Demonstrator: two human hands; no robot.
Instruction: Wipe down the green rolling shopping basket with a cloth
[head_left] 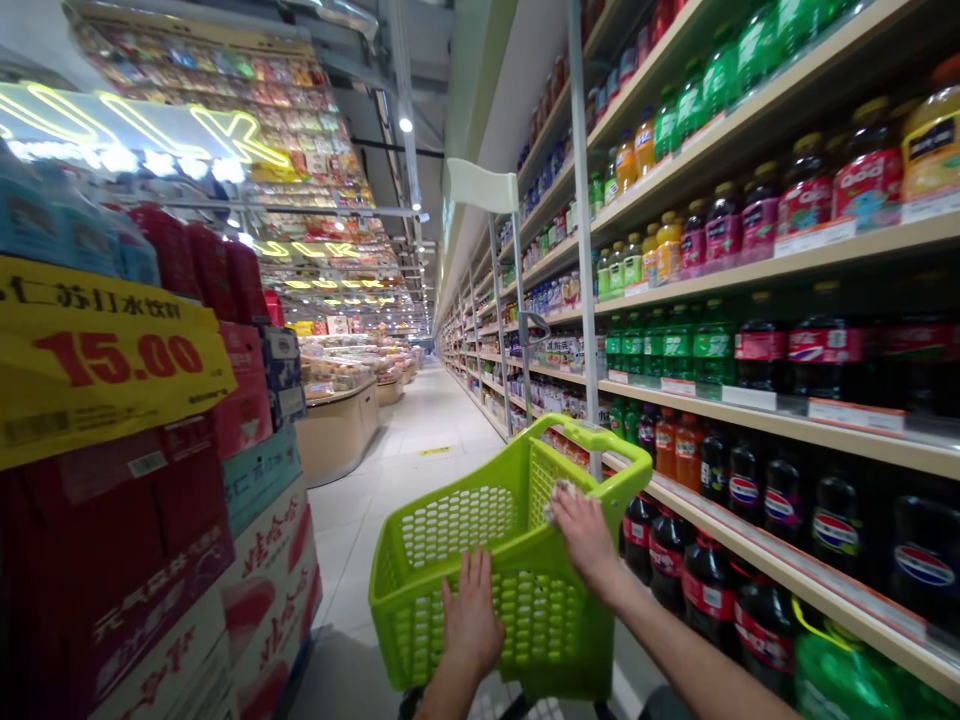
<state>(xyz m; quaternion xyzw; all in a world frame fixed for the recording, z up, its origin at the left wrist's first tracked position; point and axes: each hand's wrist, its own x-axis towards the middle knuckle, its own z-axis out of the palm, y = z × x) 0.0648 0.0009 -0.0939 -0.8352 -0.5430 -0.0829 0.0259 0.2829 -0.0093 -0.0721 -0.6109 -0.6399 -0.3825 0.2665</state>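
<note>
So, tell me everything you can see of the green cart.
The cart is bright green, seemingly plastic, with honeycomb-like holes in its walls and a solid rim. It looks upright, on a dark base partly cut off by the picture's edge. It stands beside the drink shelves, its handle end toward them. The left hand lies against its near side; the right hand holds a pale wad at the rim.

On the right, long shelves (750, 413) are full of drinks. Green bottles (720, 75) stand up high, and dark cola bottles (836, 520) stand down low. On the left, a yellow price sign (112, 360) says 15.00 in red, with boxes (262, 590) piled under it. Bright yellow letters (244, 140) glow above. The floor (420, 500) is pale and shiny.
</note>
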